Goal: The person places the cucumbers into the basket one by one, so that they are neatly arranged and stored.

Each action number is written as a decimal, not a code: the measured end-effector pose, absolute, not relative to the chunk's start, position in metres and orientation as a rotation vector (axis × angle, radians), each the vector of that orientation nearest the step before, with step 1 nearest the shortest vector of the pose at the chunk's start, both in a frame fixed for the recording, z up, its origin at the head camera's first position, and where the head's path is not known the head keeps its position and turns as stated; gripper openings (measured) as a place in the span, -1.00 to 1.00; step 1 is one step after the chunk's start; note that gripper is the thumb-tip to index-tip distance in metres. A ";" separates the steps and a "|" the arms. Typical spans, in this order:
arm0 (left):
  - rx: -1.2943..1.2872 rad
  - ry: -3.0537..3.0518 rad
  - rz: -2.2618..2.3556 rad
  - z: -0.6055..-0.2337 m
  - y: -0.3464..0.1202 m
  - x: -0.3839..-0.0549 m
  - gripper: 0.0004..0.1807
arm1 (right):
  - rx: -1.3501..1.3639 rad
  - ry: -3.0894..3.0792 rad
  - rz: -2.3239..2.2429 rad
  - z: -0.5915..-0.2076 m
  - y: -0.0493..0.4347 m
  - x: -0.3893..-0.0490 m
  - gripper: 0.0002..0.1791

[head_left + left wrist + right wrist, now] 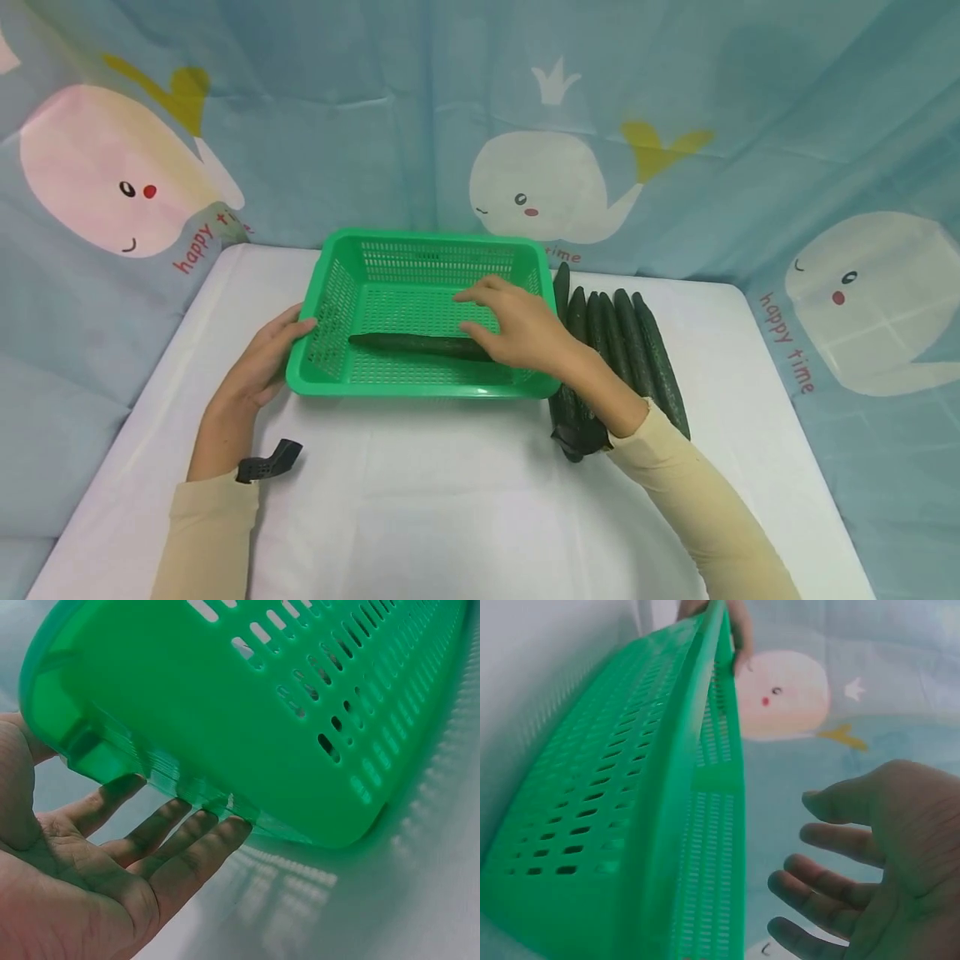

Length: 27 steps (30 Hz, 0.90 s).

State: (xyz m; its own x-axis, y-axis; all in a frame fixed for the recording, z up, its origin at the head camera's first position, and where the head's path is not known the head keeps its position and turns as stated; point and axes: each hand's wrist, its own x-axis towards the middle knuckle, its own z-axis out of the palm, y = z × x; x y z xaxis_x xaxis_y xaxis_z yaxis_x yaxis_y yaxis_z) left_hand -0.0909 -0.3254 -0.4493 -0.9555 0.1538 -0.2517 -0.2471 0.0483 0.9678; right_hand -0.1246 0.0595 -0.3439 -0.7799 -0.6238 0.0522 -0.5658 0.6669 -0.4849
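Note:
A green plastic basket (420, 390) with slotted walls stands on the table. Inside it, along the near side, lies one long dark-green cucumber (420, 344). My left hand (264, 354) holds the basket's left end, thumb over the rim and fingers against the outer wall; in the left wrist view the fingertips (238, 825) touch the green plastic. Over the basket's right half hovers my right hand (525, 329), fingers spread and nothing between them. It covers the cucumber's right end in the head view. In the right wrist view the right hand (885, 862) is apart from the rim.
Several more cucumbers (660, 367) lie side by side on the white tablecloth (435, 517), just right of the basket, partly under the right forearm. A blue curtain (337, 150) with whale prints hangs behind the table and at both sides.

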 end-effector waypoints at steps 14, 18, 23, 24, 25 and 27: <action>-0.074 2.033 2.008 -0.448 -0.325 -0.089 -0.13 | -0.881 2.784 -0.964 -0.361 0.101 -0.110 -0.57; -0.090 2.042 1.989 -0.448 -0.323 -0.087 -0.13 | -0.862 2.798 -1.031 -0.362 0.112 -0.105 -0.58; -0.101 2.060 1.973 -0.449 -0.323 -0.086 -0.14 | -0.856 2.822 -1.117 -0.359 0.126 -0.101 -0.59; -0.099 2.061 1.975 -0.449 -0.323 -0.086 -0.14 | -0.852 2.833 -1.133 -0.359 0.130 -0.100 -0.60; -0.095 2.059 1.976 -0.449 -0.323 -0.086 -0.14 | -0.847 2.845 -1.151 -0.359 0.134 -0.099 -0.60; -0.091 2.058 1.964 -0.449 -0.324 -0.086 -0.14 | -0.825 2.873 -1.179 -0.361 0.142 -0.095 -0.60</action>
